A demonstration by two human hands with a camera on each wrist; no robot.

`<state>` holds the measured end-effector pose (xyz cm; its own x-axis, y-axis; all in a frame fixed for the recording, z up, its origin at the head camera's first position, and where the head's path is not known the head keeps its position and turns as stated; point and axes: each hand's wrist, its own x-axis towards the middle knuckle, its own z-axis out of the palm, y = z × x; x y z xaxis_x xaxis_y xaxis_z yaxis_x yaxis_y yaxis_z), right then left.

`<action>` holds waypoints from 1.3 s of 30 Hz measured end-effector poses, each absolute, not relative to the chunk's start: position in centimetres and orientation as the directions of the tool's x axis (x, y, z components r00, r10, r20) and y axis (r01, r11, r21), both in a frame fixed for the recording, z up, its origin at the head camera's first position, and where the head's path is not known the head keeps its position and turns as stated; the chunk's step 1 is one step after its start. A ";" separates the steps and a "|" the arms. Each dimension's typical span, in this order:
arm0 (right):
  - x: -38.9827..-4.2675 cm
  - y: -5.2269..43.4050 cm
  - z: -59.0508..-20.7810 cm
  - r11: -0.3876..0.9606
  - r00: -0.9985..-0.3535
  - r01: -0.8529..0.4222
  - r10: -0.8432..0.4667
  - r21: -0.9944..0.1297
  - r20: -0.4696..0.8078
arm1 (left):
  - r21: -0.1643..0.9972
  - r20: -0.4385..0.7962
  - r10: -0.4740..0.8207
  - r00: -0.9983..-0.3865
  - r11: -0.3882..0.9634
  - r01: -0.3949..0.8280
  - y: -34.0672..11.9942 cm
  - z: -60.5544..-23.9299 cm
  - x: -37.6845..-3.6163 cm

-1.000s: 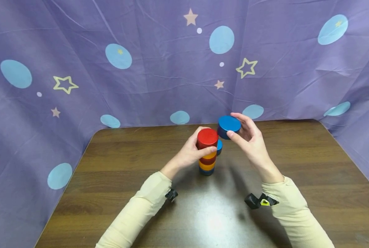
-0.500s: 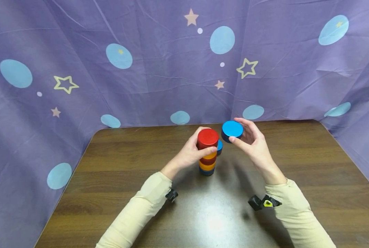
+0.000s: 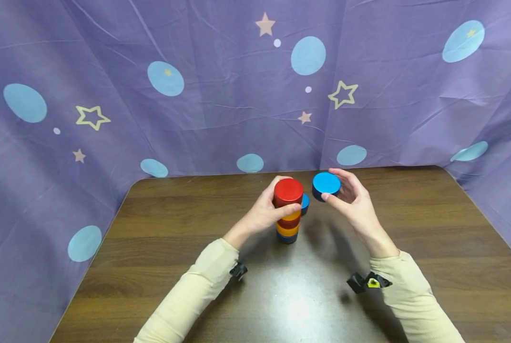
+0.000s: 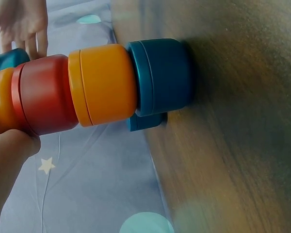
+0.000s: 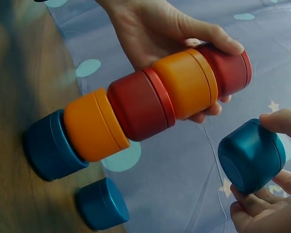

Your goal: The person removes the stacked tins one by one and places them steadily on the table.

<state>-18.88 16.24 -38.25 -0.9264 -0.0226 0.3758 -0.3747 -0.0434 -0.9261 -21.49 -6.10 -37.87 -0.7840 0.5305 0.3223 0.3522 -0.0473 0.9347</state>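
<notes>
Left hand [image 3: 267, 209] of ours wraps the top of the stack [image 3: 287, 212], thumb across the red cup [image 3: 288, 191]; our right hand [image 3: 353, 199] pinches a blue cup [image 3: 326, 184] in the air just right of it, above the brown surface [image 3: 410, 224].

From the left wrist, we see the stack [image 4: 97, 90] standing on the surface [image 4: 242, 121], a spare blue cup [image 4: 145, 121] just behind its base.

From the right wrist, our fingers [image 5: 276, 121] curl round the blue cup [image 5: 252, 156], held apart from the stack [image 5: 145, 107].

Left hand [image 3: 264, 212] grips stack [image 3: 287, 212]; right hand [image 3: 352, 202] holds blue cup [image 3: 326, 185] beside.
</notes>
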 end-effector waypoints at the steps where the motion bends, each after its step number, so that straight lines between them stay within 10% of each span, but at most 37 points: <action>1: -18.9 16.3 -38.3 -0.040 -0.928 -0.370 -0.020 -0.928 0.371 | 0.935 0.324 0.531 -0.783 -0.051 0.352 -6.1 -37.9 -21.5; 39: -20.5 17.8 -44.0 0.132 -0.983 -0.181 -0.055 -0.974 0.175 | 0.926 0.339 0.531 -0.777 -0.042 0.375 -6.2 -38.1 -21.7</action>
<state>-20.54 17.78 -43.97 -0.9829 -0.0550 0.1755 -0.1814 0.1324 -0.9745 -21.70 -6.18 -38.13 -0.7767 0.5310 0.3387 0.3752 -0.0418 0.9260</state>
